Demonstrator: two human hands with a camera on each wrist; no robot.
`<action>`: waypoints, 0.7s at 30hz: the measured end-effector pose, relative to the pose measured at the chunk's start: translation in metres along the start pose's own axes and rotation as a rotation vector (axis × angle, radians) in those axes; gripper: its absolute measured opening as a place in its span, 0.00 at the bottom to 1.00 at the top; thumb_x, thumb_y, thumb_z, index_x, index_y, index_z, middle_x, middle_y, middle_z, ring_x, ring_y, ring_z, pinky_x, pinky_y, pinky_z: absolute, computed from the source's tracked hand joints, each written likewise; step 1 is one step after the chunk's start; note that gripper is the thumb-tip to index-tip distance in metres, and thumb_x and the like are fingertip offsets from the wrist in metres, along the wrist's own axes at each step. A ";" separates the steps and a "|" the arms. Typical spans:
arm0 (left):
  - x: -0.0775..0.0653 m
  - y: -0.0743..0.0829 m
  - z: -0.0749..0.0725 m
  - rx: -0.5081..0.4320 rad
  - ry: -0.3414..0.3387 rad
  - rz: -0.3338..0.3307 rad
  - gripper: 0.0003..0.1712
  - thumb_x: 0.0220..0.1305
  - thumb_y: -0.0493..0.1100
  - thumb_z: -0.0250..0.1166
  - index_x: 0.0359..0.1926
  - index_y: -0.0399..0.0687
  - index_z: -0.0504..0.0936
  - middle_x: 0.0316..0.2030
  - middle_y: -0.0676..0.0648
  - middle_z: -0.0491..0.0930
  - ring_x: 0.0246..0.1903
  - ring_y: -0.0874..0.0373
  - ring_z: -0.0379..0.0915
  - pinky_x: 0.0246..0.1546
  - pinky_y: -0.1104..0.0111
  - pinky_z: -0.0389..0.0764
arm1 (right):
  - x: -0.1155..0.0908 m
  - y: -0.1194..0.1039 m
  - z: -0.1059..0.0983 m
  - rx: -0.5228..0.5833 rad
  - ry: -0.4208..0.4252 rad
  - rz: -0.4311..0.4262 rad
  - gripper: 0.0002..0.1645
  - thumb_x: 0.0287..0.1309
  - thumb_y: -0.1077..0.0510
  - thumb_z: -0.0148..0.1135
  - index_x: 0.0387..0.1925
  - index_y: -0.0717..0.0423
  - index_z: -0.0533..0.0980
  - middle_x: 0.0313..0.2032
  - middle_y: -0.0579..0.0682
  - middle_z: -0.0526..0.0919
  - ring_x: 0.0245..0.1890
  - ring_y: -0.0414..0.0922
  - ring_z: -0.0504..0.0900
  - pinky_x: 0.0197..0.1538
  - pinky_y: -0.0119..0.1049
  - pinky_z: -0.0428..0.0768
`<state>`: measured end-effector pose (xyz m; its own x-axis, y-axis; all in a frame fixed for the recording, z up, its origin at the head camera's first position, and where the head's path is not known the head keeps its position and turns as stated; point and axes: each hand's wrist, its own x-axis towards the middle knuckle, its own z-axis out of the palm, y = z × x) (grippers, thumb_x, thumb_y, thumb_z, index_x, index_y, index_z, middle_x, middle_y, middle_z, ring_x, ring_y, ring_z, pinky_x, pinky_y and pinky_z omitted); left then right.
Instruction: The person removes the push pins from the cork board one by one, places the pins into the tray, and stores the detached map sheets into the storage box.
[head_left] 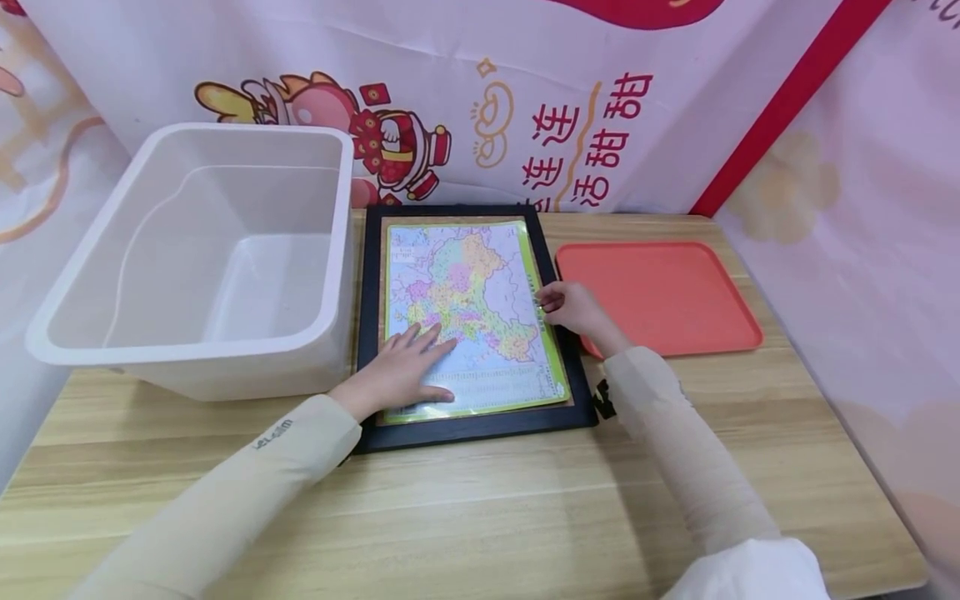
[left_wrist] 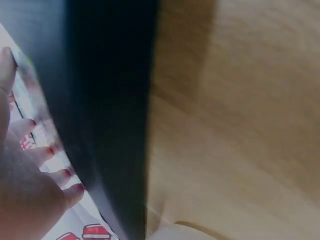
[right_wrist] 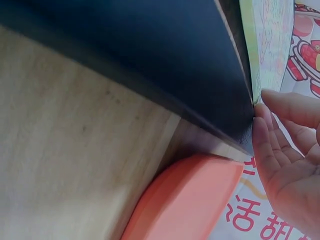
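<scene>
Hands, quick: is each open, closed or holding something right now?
Left hand: open, spread on the map.
Right hand: closed, pinching the map's edge.

The right hand (right_wrist: 292,185) is pinching the green-bordered edge of a map (right_wrist: 272,45) beside the inner edge of a black frame (right_wrist: 165,60). Along the frame's outer edge, a red tray (right_wrist: 187,195) is lying on the surface (right_wrist: 75,140); printed cloth (right_wrist: 262,217) is showing beyond.
</scene>
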<state>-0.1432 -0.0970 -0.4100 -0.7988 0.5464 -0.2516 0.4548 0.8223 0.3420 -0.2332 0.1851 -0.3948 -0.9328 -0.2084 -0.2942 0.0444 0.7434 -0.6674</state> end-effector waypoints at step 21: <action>0.002 -0.007 -0.002 0.030 -0.036 -0.032 0.49 0.56 0.74 0.54 0.74 0.64 0.52 0.77 0.43 0.38 0.73 0.31 0.28 0.66 0.31 0.34 | 0.008 0.005 -0.005 0.046 -0.053 0.021 0.23 0.56 0.74 0.55 0.55 0.65 0.73 0.49 0.61 0.76 0.46 0.50 0.72 0.53 0.38 0.75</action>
<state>-0.1491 -0.1019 -0.4107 -0.7988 0.5247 -0.2942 0.4414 0.8436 0.3058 -0.2423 0.1899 -0.3969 -0.9112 -0.2276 -0.3434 0.0809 0.7184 -0.6909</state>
